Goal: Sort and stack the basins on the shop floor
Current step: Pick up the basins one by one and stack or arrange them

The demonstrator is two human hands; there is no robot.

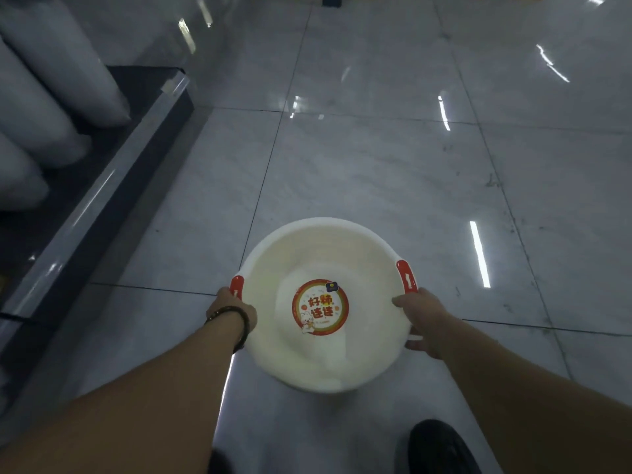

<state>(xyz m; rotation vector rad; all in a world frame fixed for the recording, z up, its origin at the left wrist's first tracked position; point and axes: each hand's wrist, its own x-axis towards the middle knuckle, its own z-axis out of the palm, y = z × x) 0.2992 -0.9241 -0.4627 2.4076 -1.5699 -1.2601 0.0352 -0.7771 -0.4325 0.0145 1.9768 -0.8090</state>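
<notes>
The left hand [232, 307] and right hand [422, 319] are gripping a white basin's [307, 254] rim beside its red handles [407, 277]. The basin is facing upward above the floor [376, 148].

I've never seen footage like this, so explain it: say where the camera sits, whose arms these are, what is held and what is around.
There is no machine here: a person wears one camera on the head, looking down at their own arms. The left hand and right hand each grip the rim of a white basin beside its red handles; a round sticker sits inside it. Below is a glossy tiled floor, with a dark shelf of white rolls on the left and a dark shoe at the bottom.
</notes>
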